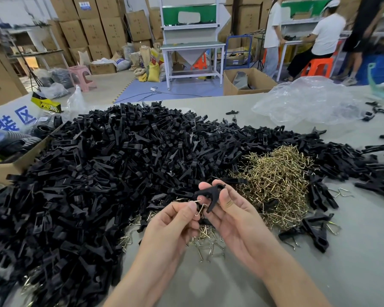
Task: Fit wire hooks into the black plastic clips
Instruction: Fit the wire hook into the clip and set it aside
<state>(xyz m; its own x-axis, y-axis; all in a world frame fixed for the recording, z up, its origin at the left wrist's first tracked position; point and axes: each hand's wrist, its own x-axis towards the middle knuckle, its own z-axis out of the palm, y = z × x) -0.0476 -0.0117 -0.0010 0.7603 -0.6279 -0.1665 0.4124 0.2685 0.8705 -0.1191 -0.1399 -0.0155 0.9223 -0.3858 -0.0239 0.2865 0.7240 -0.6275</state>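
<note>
Black plastic is covering much of the grey desk (pixel 346 258): a heap of loose black plastic clips (pixel 120 162) is spreading from the left edge across the middle towards the right edge. A mound of brass-coloured wire hooks (pixel 277 173) is lying right of centre, touching the heap, with more hooks trailing towards the near edge beneath the hands.

Above the near edge, the right hand (pixel 233 220) is gripping a single black forked plastic clip (pixel 211 193), its fingers curling behind the clip and its thumb pressing on the front. The left hand (pixel 175 220) is pinching a thin bent silver wire hook (pixel 200 206) between thumb and forefinger, its other fingers curling loosely underneath. The hook is touching the lower prong of the held clip; whether it is seating in the clip I cannot tell.

A crumpled clear plastic bag (pixel 308 100) is resting near the far right corner, with a few stray clips beside it. A brown cardboard box (pixel 7 169) is sitting at the left edge, partly under the heap.
</note>
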